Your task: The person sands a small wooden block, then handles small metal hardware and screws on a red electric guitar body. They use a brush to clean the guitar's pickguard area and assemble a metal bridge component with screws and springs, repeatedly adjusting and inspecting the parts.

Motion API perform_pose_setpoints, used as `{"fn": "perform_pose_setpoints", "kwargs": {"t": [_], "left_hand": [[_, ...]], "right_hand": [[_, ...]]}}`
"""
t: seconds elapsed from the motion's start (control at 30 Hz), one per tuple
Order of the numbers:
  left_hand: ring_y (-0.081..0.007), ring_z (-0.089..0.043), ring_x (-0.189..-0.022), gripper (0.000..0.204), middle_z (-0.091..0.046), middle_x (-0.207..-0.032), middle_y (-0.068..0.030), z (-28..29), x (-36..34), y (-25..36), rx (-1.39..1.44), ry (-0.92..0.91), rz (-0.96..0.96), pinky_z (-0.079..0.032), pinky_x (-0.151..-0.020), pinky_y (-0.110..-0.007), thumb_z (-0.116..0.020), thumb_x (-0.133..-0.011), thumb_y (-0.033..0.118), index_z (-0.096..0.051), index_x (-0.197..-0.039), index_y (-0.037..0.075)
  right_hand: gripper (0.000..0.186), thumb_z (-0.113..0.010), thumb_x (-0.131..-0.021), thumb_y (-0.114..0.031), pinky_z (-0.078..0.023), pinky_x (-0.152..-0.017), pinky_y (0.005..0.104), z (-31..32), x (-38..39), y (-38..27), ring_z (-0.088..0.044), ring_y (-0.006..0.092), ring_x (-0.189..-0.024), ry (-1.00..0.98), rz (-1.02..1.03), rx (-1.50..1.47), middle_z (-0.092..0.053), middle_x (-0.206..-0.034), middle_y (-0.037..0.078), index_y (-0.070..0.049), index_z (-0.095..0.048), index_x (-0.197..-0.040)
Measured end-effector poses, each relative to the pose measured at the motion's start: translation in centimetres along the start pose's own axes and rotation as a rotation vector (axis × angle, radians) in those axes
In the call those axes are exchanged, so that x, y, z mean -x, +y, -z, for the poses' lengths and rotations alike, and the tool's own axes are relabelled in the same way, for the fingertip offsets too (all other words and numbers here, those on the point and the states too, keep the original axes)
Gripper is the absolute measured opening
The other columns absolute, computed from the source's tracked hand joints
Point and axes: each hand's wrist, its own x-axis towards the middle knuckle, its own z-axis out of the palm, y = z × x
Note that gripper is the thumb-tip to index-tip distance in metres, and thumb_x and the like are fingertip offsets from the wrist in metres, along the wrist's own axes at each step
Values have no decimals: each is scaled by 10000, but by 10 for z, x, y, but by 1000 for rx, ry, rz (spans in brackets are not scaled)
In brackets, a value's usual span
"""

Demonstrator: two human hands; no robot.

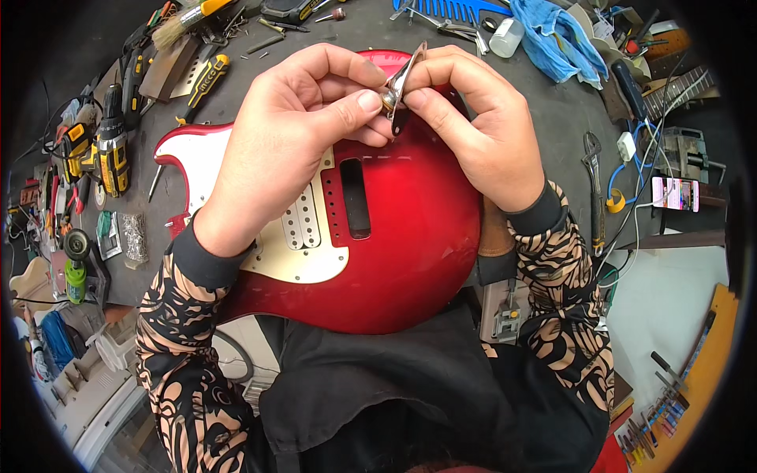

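A red electric guitar body (410, 236) with a white pickguard (303, 236) lies on the dark workbench in front of me. Above it, both hands meet on a small curved metal plate (404, 79) with a round brass-coloured fitting on it. My left hand (292, 134) pinches the fitting between thumb and forefinger. My right hand (481, 126) grips the plate's edge with its fingertips. The plate sits tilted, edge-on to me, so its face is mostly hidden.
A yellow cordless drill (110, 150) and a yellow-handled screwdriver (201, 83) lie at the left, a brush (181, 24) at the top left. A blue cloth (556, 39), blue comb (445, 9), pliers (593, 189) and a lit phone (676, 193) sit to the right.
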Motion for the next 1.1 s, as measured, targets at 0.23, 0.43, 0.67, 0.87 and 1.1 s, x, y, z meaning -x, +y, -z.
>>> {"fn": "perform_pose_setpoints", "kwargs": {"t": [0.23, 0.43, 0.67, 0.87, 1.1], "left_hand": [[-145, -732, -910, 254, -751, -1084, -103, -3, 2, -2, -27, 16, -82, -612, -846, -283, -688, -1079, 42, -605, -1310, -22], [-131, -727, -910, 264, -748, -1066, -92, 0, -1, 1, 46, -32, -13, -599, -841, -271, -685, -1090, 49, -591, -1327, -20], [-128, -730, -918, 269, -753, -1091, -99, 0, 0, 0, 32, -24, -28, -601, -847, -268, -683, -1091, 36, -583, -1335, -19], [-151, -744, -968, 279, -747, -1100, -92, -8, 2, -6, -93, 76, -192, -620, -899, -284, -721, -1047, -26, -592, -1294, -9], [-139, -742, -1031, 316, -730, -1126, -71, -7, 5, -8, -769, 117, -566, -602, -905, -284, -769, -947, -107, -639, -1214, 3]], "right_hand": [[79, -710, -1010, -67, -556, -921, 386, -2, 1, -4, -723, 280, -964, 19, -13, -9, -748, -1010, 108, -1, -736, -1043], [68, -715, -1003, -38, -559, -911, 370, -2, 2, -5, -713, 263, -975, 21, -6, -23, -737, -1015, 104, 9, -728, -1051], [74, -717, -1005, -27, -560, -917, 350, -3, 3, -4, -708, 230, -980, 10, -62, -69, -733, -1027, 96, 15, -728, -1065], [77, -711, -1018, -30, -562, -920, 338, -4, 4, -6, -702, 207, -984, 6, -137, -117, -731, -1038, 90, 13, -732, -1077], [81, -724, -1013, -32, -565, -904, 338, -4, 4, -6, -703, 204, -974, -4, -134, -68, -732, -1037, 92, 14, -735, -1078]]}}
